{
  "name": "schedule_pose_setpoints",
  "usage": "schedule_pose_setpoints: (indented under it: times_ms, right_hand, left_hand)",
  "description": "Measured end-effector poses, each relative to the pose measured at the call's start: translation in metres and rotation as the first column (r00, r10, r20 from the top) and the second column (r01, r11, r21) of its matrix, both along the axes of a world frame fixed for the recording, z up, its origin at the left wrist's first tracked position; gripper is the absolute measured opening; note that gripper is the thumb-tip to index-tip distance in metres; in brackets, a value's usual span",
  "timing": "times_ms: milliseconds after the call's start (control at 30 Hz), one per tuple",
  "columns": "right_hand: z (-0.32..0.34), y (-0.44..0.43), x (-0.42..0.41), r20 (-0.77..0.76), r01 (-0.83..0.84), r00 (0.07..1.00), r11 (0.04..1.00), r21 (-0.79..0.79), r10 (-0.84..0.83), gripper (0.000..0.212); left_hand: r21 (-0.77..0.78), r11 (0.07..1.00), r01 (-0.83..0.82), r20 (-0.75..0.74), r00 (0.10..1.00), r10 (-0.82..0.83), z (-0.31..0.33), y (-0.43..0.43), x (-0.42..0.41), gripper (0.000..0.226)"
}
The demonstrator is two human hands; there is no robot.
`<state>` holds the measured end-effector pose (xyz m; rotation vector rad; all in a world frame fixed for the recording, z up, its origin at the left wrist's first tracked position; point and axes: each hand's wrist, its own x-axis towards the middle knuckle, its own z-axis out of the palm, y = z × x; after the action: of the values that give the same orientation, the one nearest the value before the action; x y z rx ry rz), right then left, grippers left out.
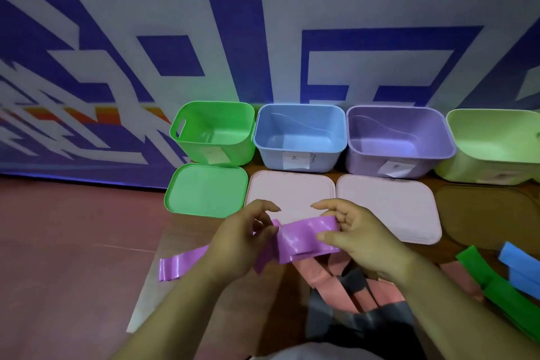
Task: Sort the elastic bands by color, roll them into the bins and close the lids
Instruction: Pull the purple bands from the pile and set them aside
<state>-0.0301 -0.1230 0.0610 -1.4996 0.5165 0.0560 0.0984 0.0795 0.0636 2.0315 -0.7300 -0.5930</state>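
Nearest, pink bands (pixel 321 275) and a grey band (pixel 355 278) lie heaped on the counter (pixel 175 301), with a green band (pixel 496 289) and a blue band (pixel 520 266) to the right. Above the heap, the left hand (pixel 242 242) and right hand (pixel 356 240) pinch a partly rolled purple band (pixel 304 235), its tail trailing left. Beyond lie a green lid (pixel 204 190) and two pale lids (pixel 388 204). Farthest stand open bins: green bin (pixel 213 131), blue bin (pixel 301 137), purple bin (pixel 400 140).

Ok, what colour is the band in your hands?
Purple. The band shows best in the head view.
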Motion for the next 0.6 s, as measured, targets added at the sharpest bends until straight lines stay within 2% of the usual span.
schedule_pose_setpoints:
  times_ms: [67, 267, 433, 600]
  right_hand:
    - [-0.001, 0.002, 0.006, -0.005, 0.010, 1.000, 1.000, -0.012, -0.010, 0.046]
    - [-0.006, 0.011, 0.022, -0.025, -0.005, 1.000, 0.998, -0.068, 0.003, 0.046]
    - [-0.014, 0.015, 0.031, -0.082, -0.147, 0.987, 0.975, -0.166, 0.135, 0.045]
    - [-0.020, 0.019, 0.040, -0.176, -0.315, 0.941, 0.936, -0.157, 0.288, 0.041]
  left_hand:
    - [0.064, 0.998, -0.025, -0.003, 1.000, 0.025, -0.004, 0.006, 0.002, 0.029]
    - [0.037, 0.995, -0.096, -0.315, 0.943, 0.102, -0.021, 0.024, 0.004, 0.038]
    - [0.060, 0.995, -0.086, -0.287, 0.953, 0.099, -0.029, 0.041, 0.010, 0.032]
    - [-0.045, 0.995, -0.093, -0.353, 0.933, 0.071, -0.020, 0.059, 0.025, 0.024]
